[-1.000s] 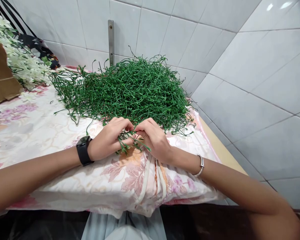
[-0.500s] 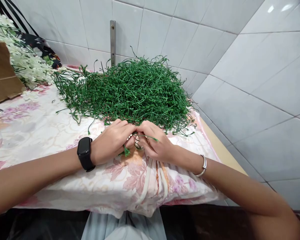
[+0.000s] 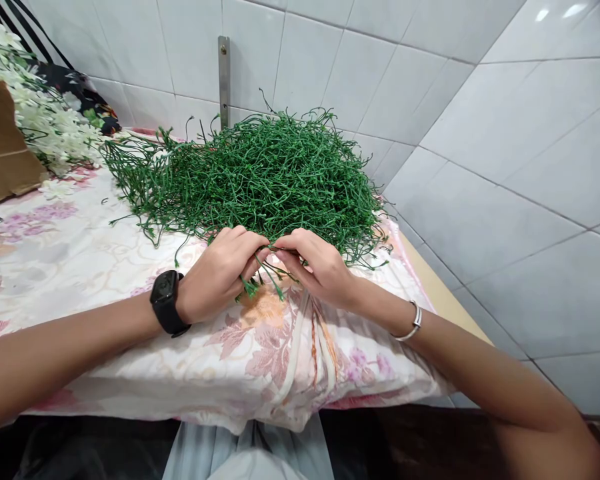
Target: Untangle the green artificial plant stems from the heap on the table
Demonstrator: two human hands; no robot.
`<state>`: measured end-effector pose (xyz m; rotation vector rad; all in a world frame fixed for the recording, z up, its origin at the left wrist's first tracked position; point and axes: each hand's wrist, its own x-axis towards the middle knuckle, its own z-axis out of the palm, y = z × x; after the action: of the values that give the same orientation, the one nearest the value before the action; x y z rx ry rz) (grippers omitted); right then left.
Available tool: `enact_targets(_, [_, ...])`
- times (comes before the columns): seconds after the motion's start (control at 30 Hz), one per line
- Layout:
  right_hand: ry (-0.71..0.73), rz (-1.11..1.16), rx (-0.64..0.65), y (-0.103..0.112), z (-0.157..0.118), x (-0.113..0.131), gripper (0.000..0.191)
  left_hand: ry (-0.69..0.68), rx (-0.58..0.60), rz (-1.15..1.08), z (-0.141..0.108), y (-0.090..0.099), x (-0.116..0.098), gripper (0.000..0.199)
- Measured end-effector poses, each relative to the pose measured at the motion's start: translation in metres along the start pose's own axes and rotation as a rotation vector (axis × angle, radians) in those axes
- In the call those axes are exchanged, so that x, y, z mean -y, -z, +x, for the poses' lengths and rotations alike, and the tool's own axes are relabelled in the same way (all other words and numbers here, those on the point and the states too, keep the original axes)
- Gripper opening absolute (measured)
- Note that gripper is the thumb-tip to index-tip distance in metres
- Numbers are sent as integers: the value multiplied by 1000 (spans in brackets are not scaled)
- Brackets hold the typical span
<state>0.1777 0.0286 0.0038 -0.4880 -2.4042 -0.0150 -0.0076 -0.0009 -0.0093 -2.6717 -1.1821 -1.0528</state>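
Green stems [image 3: 250,288]: a few, held between both hands, just in front of the stem pile [image 3: 280,180] on its near side. Tips hang down below the fingers. Left hand [image 3: 223,270]: grip closed on the stems, thumb and fingers together. Right hand [image 3: 325,267]: thumb and forefinger pinched at the stems, its fingertips right beside the left's. Exact contact point is partly hidden by the fingers.

Step in hand reads as fine fingertip work on the stems. To do it well, I'd let the left anchor the bunch, use a light right pinch near the joint, and keep tips fanned so they don't cross. Thin stems probably bend and snag easily, so I'd work clear of the pile's near edge.

Further out: floral cloth [image 3: 105,267] under the pile, over the counter [image 3: 445,300], whose bare edge shows right of the pile. White flowers [image 3: 55,133] and brown cardboard [image 3: 5,147] left of the pile. Metal strip [image 3: 223,80] on the tiled wall behind it.

Writing: none I can read. Watch [image 3: 166,300] on the left wrist has a dark face; no print visible on the cardboard.
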Motion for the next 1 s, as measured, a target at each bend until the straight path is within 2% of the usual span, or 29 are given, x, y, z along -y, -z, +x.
enact_targets(0.17, [-165,99,66,2,1,7,9,-48,35,12,0,0,0,20])
enact_targets(0.3, [-330,318,153,7,2,9,10,-137,118,-31,-1,-1,4,19])
enact_targets(0.43, [-453,540,240,12,5,9,10,-175,126,-34,1,0,7,19])
enact_targets(0.53, [-543,669,287,14,7,11,18,-315,116,-1,2,0,6,20])
enact_targets(0.63, [-597,829,252,12,9,14,27,-438,62,34,3,0,3,20])
enact_targets(0.77, [-700,1072,171,4,9,16,33,-491,51,8,2,2,-2,23])
enact_targets(0.9, [-750,1179,113,-6,8,18,42,-481,74,-120,2,3,-5,21])
enact_targets(1.0, [-781,1246,75,-9,9,20,41,-431,76,-180,3,4,-7,19])
